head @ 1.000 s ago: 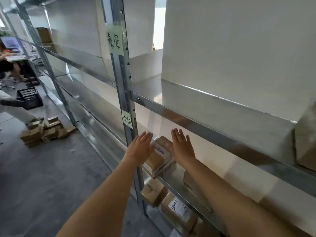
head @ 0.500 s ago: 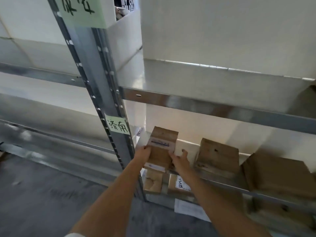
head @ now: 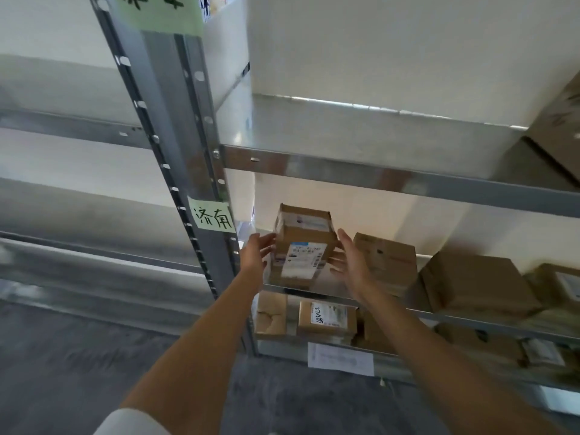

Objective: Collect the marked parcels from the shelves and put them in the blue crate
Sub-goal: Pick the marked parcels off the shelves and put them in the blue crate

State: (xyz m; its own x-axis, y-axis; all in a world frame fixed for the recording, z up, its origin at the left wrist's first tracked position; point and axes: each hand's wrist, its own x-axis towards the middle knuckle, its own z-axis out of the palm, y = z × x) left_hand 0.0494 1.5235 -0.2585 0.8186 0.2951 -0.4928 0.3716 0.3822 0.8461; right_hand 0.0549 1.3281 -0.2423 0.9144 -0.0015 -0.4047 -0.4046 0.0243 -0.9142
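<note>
Parcel [head: 301, 246] between left hand [head: 255, 255], right hand [head: 351, 262].

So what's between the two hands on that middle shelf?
In the head view, a labelled cardboard parcel stands between the left hand and right hand, whose straight fingers flank its sides.

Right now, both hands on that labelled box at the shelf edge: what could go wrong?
1. The box stands tilted at the shelf lip, and the left hand and right hand only flank it with straight fingers. It may slip and fall to the floor.
2. The neighbouring box sits close beside the right hand, so a sideways pull could knock it.
3. No blue crate is in view, so the carry may be awkward.
</note>
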